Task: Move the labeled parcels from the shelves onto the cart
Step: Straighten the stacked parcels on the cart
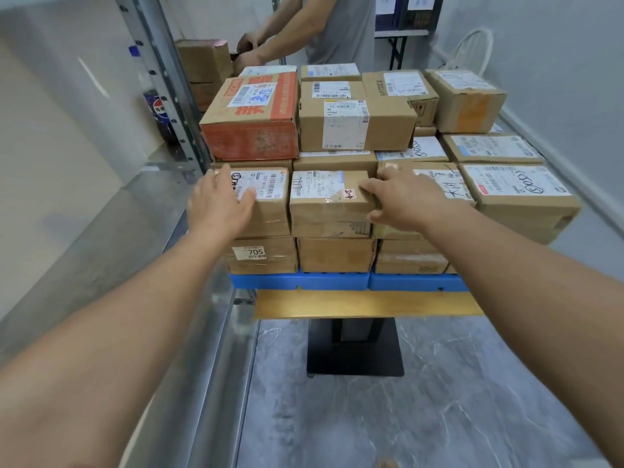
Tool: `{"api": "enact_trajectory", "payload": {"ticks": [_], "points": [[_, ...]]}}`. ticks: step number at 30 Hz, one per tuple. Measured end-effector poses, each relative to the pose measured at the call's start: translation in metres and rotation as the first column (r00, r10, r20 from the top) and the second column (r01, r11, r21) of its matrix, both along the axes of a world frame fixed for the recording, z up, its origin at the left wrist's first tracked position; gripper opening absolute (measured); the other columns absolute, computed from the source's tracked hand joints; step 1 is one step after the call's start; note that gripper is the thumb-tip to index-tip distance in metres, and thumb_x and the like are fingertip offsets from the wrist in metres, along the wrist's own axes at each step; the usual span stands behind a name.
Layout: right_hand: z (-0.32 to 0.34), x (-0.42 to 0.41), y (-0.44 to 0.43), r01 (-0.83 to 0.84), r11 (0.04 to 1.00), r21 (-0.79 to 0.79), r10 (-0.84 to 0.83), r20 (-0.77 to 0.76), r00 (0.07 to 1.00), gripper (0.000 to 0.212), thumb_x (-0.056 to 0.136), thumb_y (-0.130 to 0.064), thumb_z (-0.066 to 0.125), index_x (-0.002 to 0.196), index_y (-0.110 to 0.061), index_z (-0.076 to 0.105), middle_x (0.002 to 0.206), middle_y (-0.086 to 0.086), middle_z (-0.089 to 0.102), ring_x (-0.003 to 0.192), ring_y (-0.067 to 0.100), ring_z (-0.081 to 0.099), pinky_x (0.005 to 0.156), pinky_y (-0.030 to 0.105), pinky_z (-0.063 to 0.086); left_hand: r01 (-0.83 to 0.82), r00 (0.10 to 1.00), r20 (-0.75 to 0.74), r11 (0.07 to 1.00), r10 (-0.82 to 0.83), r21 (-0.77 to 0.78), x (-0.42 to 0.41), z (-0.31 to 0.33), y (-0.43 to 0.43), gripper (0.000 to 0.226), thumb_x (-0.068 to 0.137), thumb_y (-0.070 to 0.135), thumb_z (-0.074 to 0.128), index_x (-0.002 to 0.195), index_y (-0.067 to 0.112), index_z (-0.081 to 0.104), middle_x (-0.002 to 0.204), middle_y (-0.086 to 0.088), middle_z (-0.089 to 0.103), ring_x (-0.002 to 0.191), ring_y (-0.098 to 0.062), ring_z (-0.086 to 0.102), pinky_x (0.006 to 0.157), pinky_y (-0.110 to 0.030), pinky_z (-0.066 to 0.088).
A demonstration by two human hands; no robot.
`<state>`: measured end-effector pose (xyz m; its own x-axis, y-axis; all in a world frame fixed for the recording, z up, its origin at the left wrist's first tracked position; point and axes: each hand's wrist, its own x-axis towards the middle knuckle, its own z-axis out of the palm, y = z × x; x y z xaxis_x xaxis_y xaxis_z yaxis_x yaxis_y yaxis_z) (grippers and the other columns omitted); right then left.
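Bright, even light is falling on the stacked parcels point(354, 126), while lens distortion is bending and softening everything left of them

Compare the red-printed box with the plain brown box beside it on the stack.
The red-printed box has a red-orange front; the plain brown box is bare cardboard. The red-printed box's label lies on top only; the plain brown box's wraps onto the front. Both sit topmost, side by side.
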<state>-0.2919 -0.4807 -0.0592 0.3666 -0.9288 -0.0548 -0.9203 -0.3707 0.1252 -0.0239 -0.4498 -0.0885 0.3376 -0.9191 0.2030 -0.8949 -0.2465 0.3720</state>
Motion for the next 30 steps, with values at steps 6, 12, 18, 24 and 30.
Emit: {"api": "enact_trajectory", "payload": {"ticks": [6,12,18,24,30], "points": [[-0.001,0.001,-0.002,0.022,1.0,0.009,-0.023,0.034,0.999,0.042,0.097,-0.031,0.049,0.138,-0.026,0.042,0.147,0.008,0.031,0.132,0.03,0.031,0.092,0.044,0.042,0.007,1.0,0.0,0.991,-0.007,0.13,-0.002,0.004,0.0,0.058,0.095,0.049,0.039,0.141,0.015,0.039,0.15,-0.013,0.028,0.135,-0.036,0.026,0.106,-0.045,0.029],[0.0,-0.002,0.007,0.028,0.999,0.024,-0.029,0.076,0.997,0.048,0.093,-0.032,0.056,0.136,-0.019,0.04,0.145,0.011,0.031,0.131,0.03,0.031,0.096,0.046,0.043,0.026,1.0,-0.008,0.996,-0.026,0.091,-0.003,0.004,0.009,0.058,0.095,0.047,0.041,0.141,0.012,0.037,0.147,-0.015,0.032,0.134,-0.036,0.028,0.107,-0.046,0.028],[0.005,-0.021,0.031,0.098,0.995,-0.012,-0.097,0.086,0.992,0.057,0.091,-0.024,0.058,0.142,-0.017,0.035,0.152,0.012,0.025,0.136,0.031,0.028,0.104,0.045,0.038,0.127,0.992,0.018,0.991,-0.126,-0.05,-0.026,0.008,0.02,0.062,0.094,0.046,0.044,0.147,0.017,0.029,0.156,-0.012,0.017,0.144,-0.029,0.012,0.117,-0.043,0.011],[0.009,-0.063,0.047,0.177,0.983,-0.04,-0.176,0.029,0.984,0.065,0.091,-0.028,0.06,0.146,-0.017,0.029,0.155,0.013,0.022,0.139,0.031,0.025,0.107,0.046,0.033,0.313,0.949,0.04,0.949,-0.312,-0.042,-0.063,0.013,0.032,0.061,0.095,0.045,0.044,0.148,0.023,0.025,0.159,-0.004,0.012,0.146,-0.02,0.005,0.118,-0.038,0.004],[0.019,-0.115,0.039,0.175,0.984,-0.043,-0.173,0.051,0.984,0.059,0.088,-0.03,0.062,0.141,-0.018,0.037,0.15,0.013,0.029,0.135,0.032,0.029,0.104,0.046,0.036,0.371,0.927,0.07,0.929,-0.369,-0.007,-0.117,0.017,0.034,0.062,0.095,0.044,0.046,0.149,0.023,0.024,0.158,-0.004,0.016,0.146,-0.02,0.007,0.119,-0.037,0.006]]}}
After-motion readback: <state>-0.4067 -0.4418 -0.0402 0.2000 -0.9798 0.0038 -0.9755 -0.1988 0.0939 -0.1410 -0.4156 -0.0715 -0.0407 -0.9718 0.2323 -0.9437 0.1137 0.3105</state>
